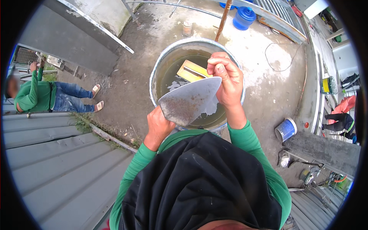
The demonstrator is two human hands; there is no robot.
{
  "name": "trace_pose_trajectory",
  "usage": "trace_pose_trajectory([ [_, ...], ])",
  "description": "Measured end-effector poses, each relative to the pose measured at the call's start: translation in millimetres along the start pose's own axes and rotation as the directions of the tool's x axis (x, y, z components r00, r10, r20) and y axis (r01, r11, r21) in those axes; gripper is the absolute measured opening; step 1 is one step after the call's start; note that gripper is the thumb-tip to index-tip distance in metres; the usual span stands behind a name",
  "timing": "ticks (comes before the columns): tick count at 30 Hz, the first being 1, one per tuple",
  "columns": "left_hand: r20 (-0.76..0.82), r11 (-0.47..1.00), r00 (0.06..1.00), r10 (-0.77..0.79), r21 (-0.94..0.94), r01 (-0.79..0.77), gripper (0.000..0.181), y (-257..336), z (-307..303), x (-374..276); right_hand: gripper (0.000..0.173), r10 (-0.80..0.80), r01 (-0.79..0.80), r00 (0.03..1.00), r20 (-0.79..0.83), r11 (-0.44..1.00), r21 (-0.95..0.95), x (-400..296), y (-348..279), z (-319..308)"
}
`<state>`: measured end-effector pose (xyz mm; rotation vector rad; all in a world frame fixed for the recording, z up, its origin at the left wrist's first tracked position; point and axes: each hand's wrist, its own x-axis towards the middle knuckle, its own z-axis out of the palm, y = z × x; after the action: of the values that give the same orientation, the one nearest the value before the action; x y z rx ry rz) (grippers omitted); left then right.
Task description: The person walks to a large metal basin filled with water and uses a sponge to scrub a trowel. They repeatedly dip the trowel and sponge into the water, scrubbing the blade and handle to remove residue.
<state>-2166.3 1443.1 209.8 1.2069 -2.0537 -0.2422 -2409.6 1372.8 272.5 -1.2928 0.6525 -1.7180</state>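
Note:
My left hand (159, 124) is closed around the handle end of a pointed masonry trowel (189, 100), whose handle the hand and blade hide. The steel blade is stained brown and grey and points up to the right. Beside its tip is my right hand (227, 74), raised with fingers curled; whether it touches the blade or holds anything small cannot be told. Beneath both hands stands a large round drum (153, 83) of murky water. A yellow plastering float (188, 70) with a dark handle lies in the water, partly hidden by the blade and my right hand.
A rusty pole (223, 21) rises behind the drum, near a blue water jug (244, 17) and a small pail (187, 28). A blue bucket (285, 129) lies tilted at right. Another person (43, 95) stands at left beside metal sheeting (66, 169). A wire loop lies on the ground.

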Motion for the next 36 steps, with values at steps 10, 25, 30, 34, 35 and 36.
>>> trace_pose_trajectory([
  [10, 0.006, 0.994, 0.996, -0.094, 0.060, 0.093, 0.029, -6.1, -6.2, -5.9, 0.009, 0.032, -0.048, 0.997, -0.070, 0.971, -0.235, -6.0, -11.8, 5.2],
  [25, 0.208, 0.835, 0.816, -0.539, 0.007, 0.550, 0.034, -33.4, 12.5, -71.4, 0.044, 0.953, -0.759, -0.164, -0.255, -0.287, -0.584, -214.9, 334.9, -204.3],
  [30, 0.306, 0.812, 0.772, -0.557, 0.007, 0.583, 0.036, -26.8, -2.2, -62.3, 0.053, 0.755, -0.269, 0.326, -0.569, -0.503, -0.821, -298.0, 398.3, -291.5],
  [34, 0.317, 0.757, 0.713, -0.625, 0.021, 0.654, 0.040, -36.8, 5.8, -63.9, 0.034, 0.953, -0.952, -0.254, -0.168, -0.276, -0.129, -257.9, 370.9, -205.8],
  [35, 0.360, 0.715, 0.664, -0.655, 0.012, 0.699, 0.038, -43.4, 15.6, -61.9, 0.029, 0.961, -0.940, -0.273, 0.046, -0.277, 0.198, -245.9, 355.0, -189.6],
  [36, 0.358, 0.720, 0.676, -0.644, -0.014, 0.694, 0.038, -48.8, 25.6, -58.0, 0.028, 0.966, -0.937, -0.207, 0.154, -0.241, 0.253, -234.0, 345.3, -177.6],
])
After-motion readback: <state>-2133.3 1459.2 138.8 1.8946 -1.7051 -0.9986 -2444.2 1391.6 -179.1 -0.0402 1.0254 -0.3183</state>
